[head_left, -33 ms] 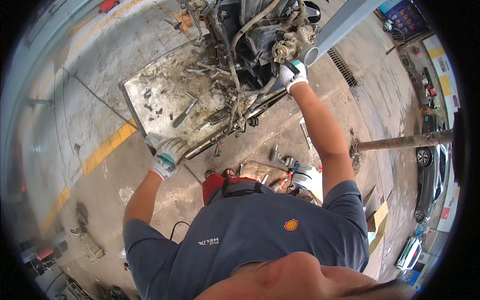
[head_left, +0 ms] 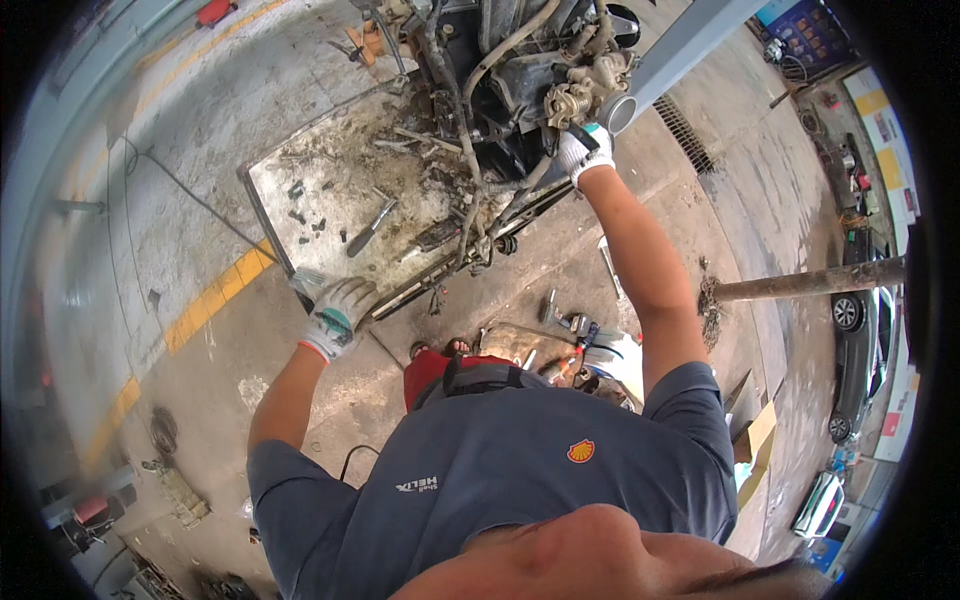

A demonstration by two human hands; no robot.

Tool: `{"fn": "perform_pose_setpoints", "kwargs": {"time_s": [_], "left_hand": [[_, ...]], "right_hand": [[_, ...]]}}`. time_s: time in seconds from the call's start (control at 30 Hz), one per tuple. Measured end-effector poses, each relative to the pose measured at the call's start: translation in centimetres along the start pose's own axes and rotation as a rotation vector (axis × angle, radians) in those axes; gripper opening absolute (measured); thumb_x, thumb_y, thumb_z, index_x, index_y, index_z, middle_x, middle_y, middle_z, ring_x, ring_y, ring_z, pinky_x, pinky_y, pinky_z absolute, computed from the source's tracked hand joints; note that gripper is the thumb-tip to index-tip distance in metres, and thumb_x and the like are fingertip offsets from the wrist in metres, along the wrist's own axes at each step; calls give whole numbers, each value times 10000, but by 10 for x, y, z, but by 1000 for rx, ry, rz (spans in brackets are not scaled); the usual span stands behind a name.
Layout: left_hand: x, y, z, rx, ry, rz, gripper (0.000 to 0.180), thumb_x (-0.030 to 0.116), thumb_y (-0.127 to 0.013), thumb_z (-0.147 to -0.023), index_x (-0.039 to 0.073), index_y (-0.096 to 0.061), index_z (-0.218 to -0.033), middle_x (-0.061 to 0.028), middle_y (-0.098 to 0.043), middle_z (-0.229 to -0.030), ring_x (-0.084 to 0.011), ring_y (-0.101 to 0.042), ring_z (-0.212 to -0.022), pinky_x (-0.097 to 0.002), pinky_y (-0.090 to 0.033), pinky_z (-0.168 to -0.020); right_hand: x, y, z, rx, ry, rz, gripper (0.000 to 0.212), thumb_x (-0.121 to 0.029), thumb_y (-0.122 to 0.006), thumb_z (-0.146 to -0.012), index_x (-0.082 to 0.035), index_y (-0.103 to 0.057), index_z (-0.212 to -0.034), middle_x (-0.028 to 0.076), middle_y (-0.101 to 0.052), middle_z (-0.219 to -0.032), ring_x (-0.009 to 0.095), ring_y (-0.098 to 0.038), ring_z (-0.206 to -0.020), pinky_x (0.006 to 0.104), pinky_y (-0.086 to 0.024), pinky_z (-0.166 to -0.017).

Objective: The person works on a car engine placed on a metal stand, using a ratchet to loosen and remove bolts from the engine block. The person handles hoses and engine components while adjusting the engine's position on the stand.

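Loose parts (head_left: 297, 214) lie off the engine (head_left: 525, 80); a hose (head_left: 497, 52) is still on. Left hand (head_left: 343, 312) lies open, near left; right hand's (head_left: 587, 152) grip I cannot tell.

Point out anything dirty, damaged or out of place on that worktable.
The tabletop looks grimy: dark brown dirt spreads across it beside the engine assembly, unlike the paler surface at its left end. Small dark pieces also lie scattered loose near the dark-handled tool.
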State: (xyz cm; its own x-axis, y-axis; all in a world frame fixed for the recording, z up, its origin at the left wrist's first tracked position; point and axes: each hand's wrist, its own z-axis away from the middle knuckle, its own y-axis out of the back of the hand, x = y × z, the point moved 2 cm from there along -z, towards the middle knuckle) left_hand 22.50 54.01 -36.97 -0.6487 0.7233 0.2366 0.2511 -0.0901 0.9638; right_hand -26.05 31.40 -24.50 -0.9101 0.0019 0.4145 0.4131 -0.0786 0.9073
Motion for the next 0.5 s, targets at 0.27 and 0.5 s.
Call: {"fn": "perform_pose_setpoints", "kwargs": {"time_s": [0.27, 0.5], "left_hand": [[-4, -10, 3, 69, -17, 23, 553, 187, -796, -813, 80, -663, -1339, -116, -657, -1390, -332, -583, -1361, -504, -462, -1179], [-11, -18, 9, 63, -20, -12, 588, 221, -790, -804, 110, -654, -1365, -90, -638, -1449, -293, -557, -1405, -461, -431, -1212]], "right_hand": [[11, -12, 14, 596, 97, 101, 568, -334, -617, -983, -97, -613, -1499, 215, -626, -1496, 373, -623, -1352, 459, -498, -1123], [25, -26, -2, 564, 99, -102, 652, -435, -540, -1074, -59, -458, -1600, 251, -480, -1619, 448, -467, -1476, 487, -355, -1255]]}}
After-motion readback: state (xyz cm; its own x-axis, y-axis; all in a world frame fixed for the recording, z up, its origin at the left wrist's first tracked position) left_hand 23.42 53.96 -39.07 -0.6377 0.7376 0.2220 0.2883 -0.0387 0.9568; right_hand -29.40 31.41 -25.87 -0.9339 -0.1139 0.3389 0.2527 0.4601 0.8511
